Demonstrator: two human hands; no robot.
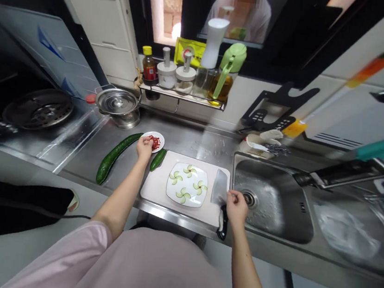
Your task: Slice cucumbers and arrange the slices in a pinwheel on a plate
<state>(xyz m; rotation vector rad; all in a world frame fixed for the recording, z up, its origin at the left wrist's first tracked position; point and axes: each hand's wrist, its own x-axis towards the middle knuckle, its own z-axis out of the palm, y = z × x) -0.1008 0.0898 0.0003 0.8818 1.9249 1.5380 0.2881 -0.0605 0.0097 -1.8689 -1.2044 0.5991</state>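
Note:
My left hand (144,147) reaches over a small white dish (162,141) of chopped red bits (155,143). Its fingertips are pinched together at the bits; anything between them is hidden. A white square plate (187,184) with several pinwheels of pale green slices, some with red centres, rests on the white cutting board (153,189). Beside the plate lies a cleaver (221,185), its black handle jutting past the board's near edge. Near this cleaver my right hand (238,209) holds its thumb and fingers closed; a tiny reddish speck may be at the tips.
A long cucumber (115,158) and a short cucumber piece (158,159) flank the small dish. The steel sink (276,201) is at right, a lidded pot (121,107) at back left. Bottles and jars fill a wall rack (180,95). A frying pan (38,109) sits far left.

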